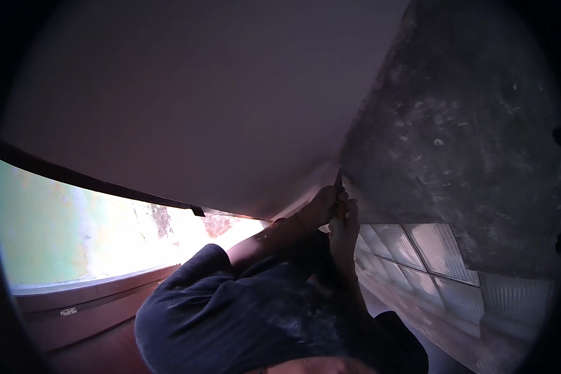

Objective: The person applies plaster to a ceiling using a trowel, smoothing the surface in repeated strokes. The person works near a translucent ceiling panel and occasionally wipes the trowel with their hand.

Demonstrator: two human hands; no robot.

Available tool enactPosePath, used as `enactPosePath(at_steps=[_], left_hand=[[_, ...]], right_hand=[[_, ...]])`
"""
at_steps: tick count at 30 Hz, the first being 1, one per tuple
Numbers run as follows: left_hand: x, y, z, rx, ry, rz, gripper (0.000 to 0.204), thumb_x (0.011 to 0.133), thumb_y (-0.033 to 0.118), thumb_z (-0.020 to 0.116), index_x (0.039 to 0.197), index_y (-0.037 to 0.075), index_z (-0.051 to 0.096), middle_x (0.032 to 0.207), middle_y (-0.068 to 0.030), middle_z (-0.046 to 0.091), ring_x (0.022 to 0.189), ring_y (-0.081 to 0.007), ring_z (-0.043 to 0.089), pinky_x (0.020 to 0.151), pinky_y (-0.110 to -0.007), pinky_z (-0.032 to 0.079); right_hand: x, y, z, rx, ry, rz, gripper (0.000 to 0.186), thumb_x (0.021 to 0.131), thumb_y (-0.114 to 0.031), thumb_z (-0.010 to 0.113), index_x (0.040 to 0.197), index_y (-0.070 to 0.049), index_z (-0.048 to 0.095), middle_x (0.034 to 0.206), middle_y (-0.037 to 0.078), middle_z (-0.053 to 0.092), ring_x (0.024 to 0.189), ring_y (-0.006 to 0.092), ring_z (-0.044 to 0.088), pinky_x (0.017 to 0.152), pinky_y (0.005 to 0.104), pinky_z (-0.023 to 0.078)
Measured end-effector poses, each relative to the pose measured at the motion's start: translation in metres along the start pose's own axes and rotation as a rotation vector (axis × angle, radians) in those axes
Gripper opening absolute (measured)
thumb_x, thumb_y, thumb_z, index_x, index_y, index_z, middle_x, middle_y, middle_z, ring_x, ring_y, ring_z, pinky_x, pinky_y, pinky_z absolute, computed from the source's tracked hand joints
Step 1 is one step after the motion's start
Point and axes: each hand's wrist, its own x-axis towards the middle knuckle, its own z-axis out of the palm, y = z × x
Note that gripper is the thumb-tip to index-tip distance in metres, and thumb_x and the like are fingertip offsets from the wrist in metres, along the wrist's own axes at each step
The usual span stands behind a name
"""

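My two hands are close together where a smooth pale surface (218, 106) meets a rough dark grey wall (455, 156). In my right hand (351, 218), the fingers are wrapped round a slim hand tool (341, 212) with an orange-looking handle. Its narrow dark end points up into the corner between the two surfaces. My left hand (320, 206) is closed right beside it, against the upper part of the tool. Dim light and the overlapping fingers hide the tool's exact kind and the left fingertips.
A bright opening (87, 230) with a dark frame lies to the left, above a reddish-brown wooden panel (100, 318) with a small metal hinge. Ribbed glass panes (424, 255) sit low on the right. White specks and patches mark the grey wall.
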Motion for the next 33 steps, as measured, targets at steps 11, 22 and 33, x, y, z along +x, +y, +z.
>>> enactPosePath(at_steps=[11,22,33], left_hand=[[-0.002,-0.003,-0.005,0.379,-0.103,0.205,0.015,0.103,0.016,0.049,0.103,0.003,0.056,0.092,-0.0056,0.059,0.087,-0.022,0.062,0.082,-0.036,0.053],[0.0,0.001,0.004,0.066,-0.005,0.069,0.017,0.106,0.014,0.04,0.101,0.005,0.053,0.09,-0.007,0.055,0.08,-0.0209,0.055,0.09,-0.038,0.051],[0.009,-0.003,-0.013,0.34,-0.158,0.282,0.013,0.101,0.012,0.055,0.096,0.002,0.061,0.088,-0.01,0.062,0.084,-0.0213,0.061,0.085,-0.037,0.051]], right_hand=[[-0.002,-0.008,-0.003,-0.107,-0.019,-0.019,0.052,0.09,-0.007,0.055,0.141,-0.007,0.045,0.127,0.027,0.059,0.111,0.0498,0.062,0.091,0.0507,0.05],[-0.004,-0.019,-0.004,-0.111,0.01,-0.012,0.043,0.096,-0.01,0.052,0.139,-0.007,0.046,0.129,0.03,0.059,0.117,0.0499,0.06,0.094,0.0492,0.049],[-0.004,-0.012,-0.001,-0.166,0.026,-0.068,0.05,0.094,-0.014,0.056,0.142,-0.008,0.042,0.124,0.033,0.061,0.104,0.0578,0.061,0.082,0.0588,0.048]])
